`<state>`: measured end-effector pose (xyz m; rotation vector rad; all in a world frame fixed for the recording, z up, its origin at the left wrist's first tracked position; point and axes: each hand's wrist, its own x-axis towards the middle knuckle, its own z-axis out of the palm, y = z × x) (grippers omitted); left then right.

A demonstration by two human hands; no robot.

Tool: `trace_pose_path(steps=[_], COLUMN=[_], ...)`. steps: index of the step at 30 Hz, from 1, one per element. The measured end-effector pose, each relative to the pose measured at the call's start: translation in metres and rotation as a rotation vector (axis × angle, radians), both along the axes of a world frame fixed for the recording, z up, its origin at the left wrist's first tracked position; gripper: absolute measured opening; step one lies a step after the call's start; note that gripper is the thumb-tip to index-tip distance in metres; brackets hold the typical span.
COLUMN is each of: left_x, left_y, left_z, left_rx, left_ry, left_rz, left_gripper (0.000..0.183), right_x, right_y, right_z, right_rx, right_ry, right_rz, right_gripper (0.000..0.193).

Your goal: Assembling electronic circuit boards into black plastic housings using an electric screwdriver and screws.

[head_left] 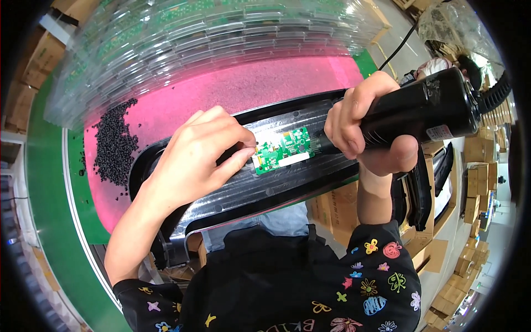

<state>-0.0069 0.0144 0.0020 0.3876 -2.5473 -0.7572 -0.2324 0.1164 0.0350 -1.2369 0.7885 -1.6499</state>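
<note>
A green circuit board [285, 150] with a white strip along its near edge lies in a long, shallow black plastic housing [232, 195]. At the board's left edge, the thumb and forefinger of my left hand [202, 149] are pinched together. Whatever is between those fingertips is too small or hidden to name. Wrapped around a thick black electric screwdriver [428, 108] is my right hand [357, 122], held over the housing's right end. The screwdriver's tip is hidden behind that hand.
Small black screws [115, 146] lie heaped on the pink mat [238, 83] at left. Stacked clear trays [221, 39] holding green boards stand along the far side. A cable [493, 97] leaves the screwdriver's back. Cardboard boxes [337, 213] and black housings [412, 191] stand below, toward the right.
</note>
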Motion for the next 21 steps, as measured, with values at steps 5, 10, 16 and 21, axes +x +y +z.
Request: trace_pose_path(steps=[5, 10, 16, 21], left_x=[0.000, 0.001, 0.004, 0.034], left_y=[0.001, 0.003, -0.003, 0.000], left_z=[0.002, -0.002, 0.014, 0.051], left_rx=[-0.019, -0.023, -0.023, -0.009], left_ry=[-0.020, -0.015, 0.209, 0.284], left_rz=[-0.004, -0.003, 0.056, 0.253], left_gripper=[0.011, 0.011, 0.008, 0.008], right_x=[-0.009, -0.007, -0.008, -0.009], right_y=[-0.004, -0.004, -0.009, -0.010], right_z=[-0.009, -0.007, -0.008, -0.008], right_rx=[-0.111, -0.111, -0.113, -0.088], right_ry=[0.131, 0.156, 0.163, 0.148], right_rz=[0.067, 0.054, 0.061, 0.059], right_gripper=[0.060, 0.060, 0.061, 0.059])
